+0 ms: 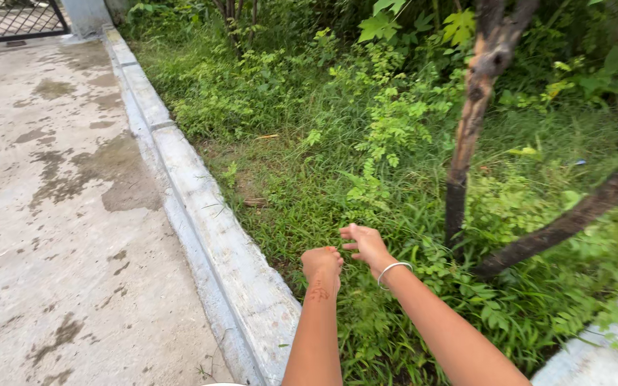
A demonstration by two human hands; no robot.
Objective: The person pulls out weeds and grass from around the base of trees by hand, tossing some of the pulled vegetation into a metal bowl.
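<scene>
Left of frame lies the wet concrete floor [59, 214], bounded by a pale curb [209, 236] running to the bottom centre. Just right of it, the left hand [321, 266] is bunched shut low over the grass and weeds [309, 186]; what it grips is hidden. The right hand [366, 245], wearing a silver bangle [393, 270], has loosely curled fingers beside it. Pulling would go best gripping low on the stems. A dark tree trunk [470, 129] stands further right.

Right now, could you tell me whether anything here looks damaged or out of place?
Nothing stands out. Both hands, left and right, reach into the grass beside the concrete curb; the pavement shows damp patches.
</scene>
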